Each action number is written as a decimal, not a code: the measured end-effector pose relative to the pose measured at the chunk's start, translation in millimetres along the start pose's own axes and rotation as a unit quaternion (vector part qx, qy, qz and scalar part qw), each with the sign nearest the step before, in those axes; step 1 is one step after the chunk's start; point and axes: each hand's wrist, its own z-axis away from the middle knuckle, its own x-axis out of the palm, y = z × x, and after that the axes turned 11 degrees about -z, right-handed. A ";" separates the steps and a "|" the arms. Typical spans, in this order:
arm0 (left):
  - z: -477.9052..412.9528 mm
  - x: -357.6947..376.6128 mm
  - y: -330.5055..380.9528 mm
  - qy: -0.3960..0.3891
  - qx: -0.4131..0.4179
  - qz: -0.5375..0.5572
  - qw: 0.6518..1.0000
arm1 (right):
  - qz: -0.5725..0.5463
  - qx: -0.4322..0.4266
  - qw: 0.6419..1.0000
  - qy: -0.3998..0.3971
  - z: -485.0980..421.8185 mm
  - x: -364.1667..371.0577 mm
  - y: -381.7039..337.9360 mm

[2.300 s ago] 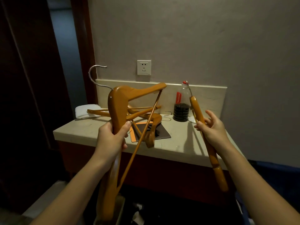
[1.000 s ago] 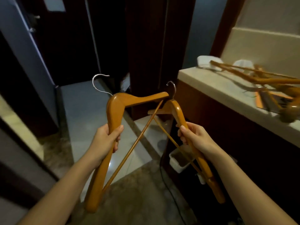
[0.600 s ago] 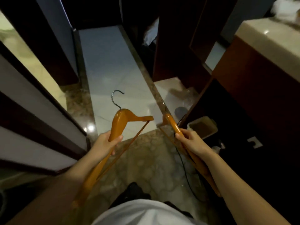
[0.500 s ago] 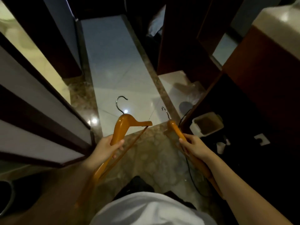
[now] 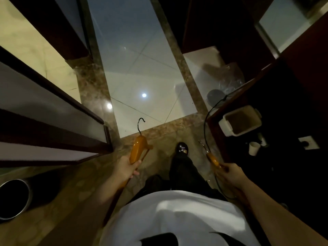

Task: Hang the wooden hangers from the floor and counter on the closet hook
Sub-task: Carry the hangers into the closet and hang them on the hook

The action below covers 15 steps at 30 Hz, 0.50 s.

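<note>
Since half a second ago my view has tipped further down and both hangers have sunk to hip level beside my legs. The left hanger (image 5: 138, 148) sits in my left hand (image 5: 126, 166), whose fingers (image 5: 136, 173) curl round one shoulder arm just below the neck, the metal hook pointing forward over the floor (image 5: 145, 71). My right hand (image 5: 229, 173) grips the right hanger (image 5: 213, 159) likewise, most of its body hidden behind the wrist. I judge the varnished wood stiff, light and somewhat slick. Holding near the neck should leave each hook free for the closet hook, which is not in view.
</note>
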 end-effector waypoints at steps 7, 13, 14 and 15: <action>-55.3 -14.2 64.4 0.016 -0.057 0.015 0.998 | -0.035 0.054 0.997 -0.035 -75.7 -66.0 -23.9; -86.7 -26.4 101.6 0.044 -0.110 0.033 0.992 | -0.029 0.018 0.995 -0.089 -148.1 -120.6 -101.5; -89.8 -28.7 104.3 0.049 -0.125 0.042 0.990 | -0.015 -0.001 0.995 -0.099 -160.5 -127.0 -118.3; -92.7 -30.4 106.0 0.052 -0.137 0.050 0.988 | -0.005 -0.017 0.994 -0.104 -171.3 -132.6 -135.9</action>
